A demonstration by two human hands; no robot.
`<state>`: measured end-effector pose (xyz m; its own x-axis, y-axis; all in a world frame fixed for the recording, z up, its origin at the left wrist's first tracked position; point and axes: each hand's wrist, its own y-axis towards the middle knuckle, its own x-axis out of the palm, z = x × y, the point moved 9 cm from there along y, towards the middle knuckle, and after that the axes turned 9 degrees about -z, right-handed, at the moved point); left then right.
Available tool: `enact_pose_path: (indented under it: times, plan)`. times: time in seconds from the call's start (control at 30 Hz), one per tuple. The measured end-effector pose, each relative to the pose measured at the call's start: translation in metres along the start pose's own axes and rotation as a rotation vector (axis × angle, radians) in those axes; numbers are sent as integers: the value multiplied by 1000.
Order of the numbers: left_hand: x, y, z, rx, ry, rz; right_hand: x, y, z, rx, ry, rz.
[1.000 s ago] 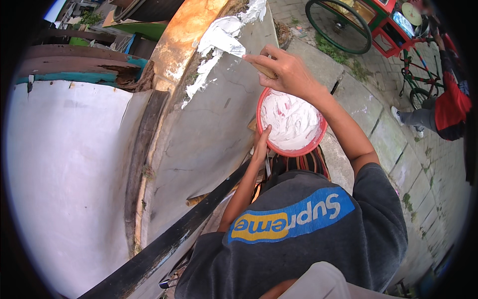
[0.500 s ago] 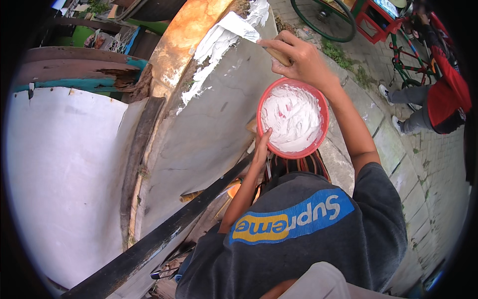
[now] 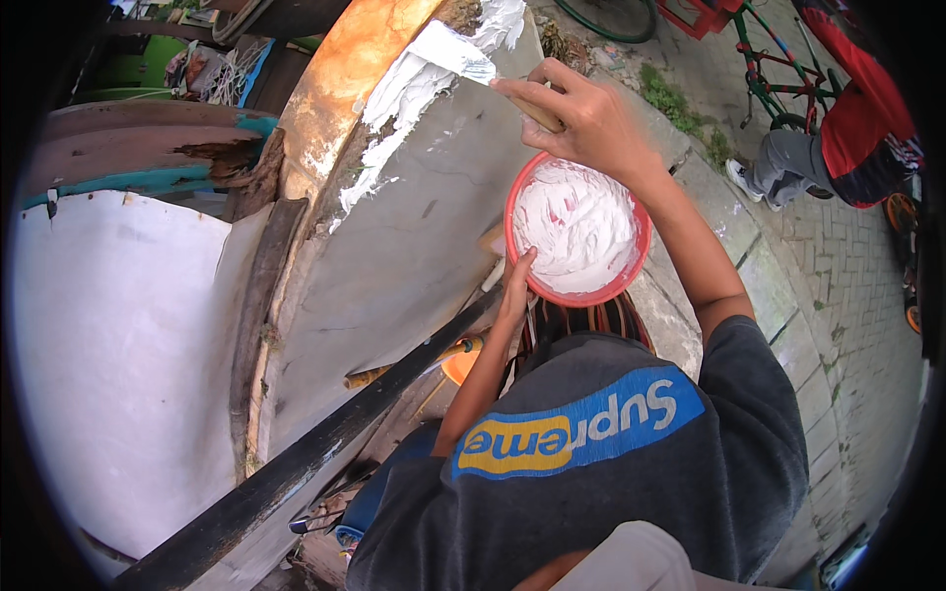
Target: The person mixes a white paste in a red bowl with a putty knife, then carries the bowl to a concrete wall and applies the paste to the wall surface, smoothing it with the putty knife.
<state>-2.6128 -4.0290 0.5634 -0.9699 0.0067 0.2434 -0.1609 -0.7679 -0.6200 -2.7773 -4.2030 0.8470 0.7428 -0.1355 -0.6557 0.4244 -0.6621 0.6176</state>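
Observation:
My right hand (image 3: 603, 128) is closed around the wooden handle of a putty knife (image 3: 537, 110). Its blade points left and meets white putty (image 3: 404, 108) smeared thickly along the upper edge of a grey wall (image 3: 414, 212). In front of my chest, my left hand (image 3: 517, 284) grips the near-left rim of a round red bowl (image 3: 642, 246). White putty (image 3: 576, 227) lies in the bowl, with reddish patches showing through. My right wrist passes over the bowl's far rim.
A dark beam (image 3: 296, 483) slants across the lower left, beside a white sheet (image 3: 128, 345). Stained orange masonry (image 3: 340, 79) borders the wall's putty. On the paving at right, a person in red (image 3: 867, 123) stands near a green and red bicycle frame (image 3: 774, 59).
The view has shifted slightly, moving the wall left in the picture. Knife and putty keep nearly the same position together. The person in red has moved with the bicycle higher in view.

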Motion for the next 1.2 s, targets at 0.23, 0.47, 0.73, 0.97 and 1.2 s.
enact_pose_path:
  times: [0.23, 0.47, 0.73, 0.97, 1.2]
  plan:
    - [-12, 5, -8, -31, 84, 36, 18, 4, -6, -33, 13, -38]
    - [-5, 6, -2, -26, 69, -22, -9, -1, 23, 57, -52, 95]
    - [4, -2, 15, 60, 11, 63, 12, -1, 19, 32, -21, 10]
    - [0, -4, 14, -21, -3, 34, -6, 1, 60, 67, -95, 41]
    - [-11, -1, -6, -50, -61, 98, -6, 5, 35, 6, 38, 78]
